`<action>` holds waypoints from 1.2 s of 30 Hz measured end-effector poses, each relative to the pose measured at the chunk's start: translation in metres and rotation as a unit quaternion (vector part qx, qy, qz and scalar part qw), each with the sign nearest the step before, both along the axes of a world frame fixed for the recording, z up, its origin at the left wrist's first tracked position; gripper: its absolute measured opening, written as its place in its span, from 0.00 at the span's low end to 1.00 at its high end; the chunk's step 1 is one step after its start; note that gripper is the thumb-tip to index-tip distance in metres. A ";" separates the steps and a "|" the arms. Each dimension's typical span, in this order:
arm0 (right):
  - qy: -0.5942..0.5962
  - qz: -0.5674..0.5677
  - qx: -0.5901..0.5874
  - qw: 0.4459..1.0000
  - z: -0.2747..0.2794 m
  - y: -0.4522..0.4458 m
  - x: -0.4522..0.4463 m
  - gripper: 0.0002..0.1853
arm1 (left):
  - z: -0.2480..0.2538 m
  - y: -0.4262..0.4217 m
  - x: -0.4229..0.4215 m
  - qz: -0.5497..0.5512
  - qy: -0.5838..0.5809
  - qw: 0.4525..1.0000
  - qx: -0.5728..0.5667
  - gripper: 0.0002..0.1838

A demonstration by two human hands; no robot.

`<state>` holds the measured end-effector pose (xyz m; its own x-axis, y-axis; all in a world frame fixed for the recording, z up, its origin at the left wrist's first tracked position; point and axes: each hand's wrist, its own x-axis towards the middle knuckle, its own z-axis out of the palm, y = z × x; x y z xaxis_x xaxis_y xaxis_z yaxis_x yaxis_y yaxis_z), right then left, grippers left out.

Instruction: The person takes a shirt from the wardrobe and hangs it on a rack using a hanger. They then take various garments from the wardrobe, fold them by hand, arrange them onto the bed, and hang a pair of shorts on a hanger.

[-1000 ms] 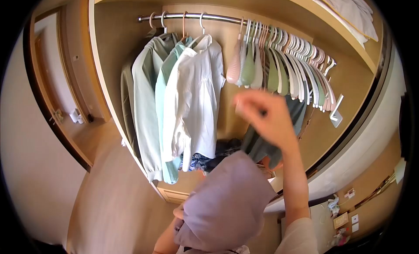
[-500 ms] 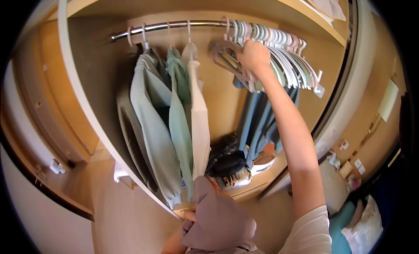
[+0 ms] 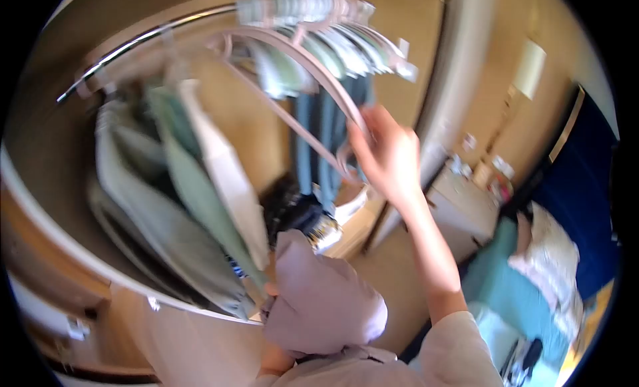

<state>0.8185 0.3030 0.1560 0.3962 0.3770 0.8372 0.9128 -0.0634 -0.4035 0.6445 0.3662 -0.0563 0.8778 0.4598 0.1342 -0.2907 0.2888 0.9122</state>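
Observation:
In my right hand [image 3: 389,154] is a pinkish clothes hanger [image 3: 331,86], gripped near one end of its shoulder bar. The hanger is tilted and sits in front of the row of bare hangers [image 3: 286,11] on the rail. A mauve garment [image 3: 319,300] hangs bunched close to my body. My left hand [image 3: 271,289] is closed on its left side, with most of the fingers hidden by the cloth. Left of the garment, a cream top [image 3: 229,174] and a green top [image 3: 193,187] hang from the rail.
A metal rail [image 3: 146,37] crosses the wardrobe. Grey-blue clothing [image 3: 140,200] hangs at its left, blue trousers [image 3: 319,134] under the bare hangers. Dark items [image 3: 293,210] lie on the wardrobe floor. To the right stand a white cabinet [image 3: 459,194] and a teal-covered bed [image 3: 496,284].
My right hand has drawn a pink hanger off the crowded row, down and towards me. The view has swung right, bringing more of the bed in. The mauve garment stays in my left hand.

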 end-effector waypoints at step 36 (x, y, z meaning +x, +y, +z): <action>0.422 -0.854 0.232 0.196 -0.469 -0.636 -0.247 0.15 | -0.158 -0.808 0.306 -0.747 -0.189 0.477 0.423 0.17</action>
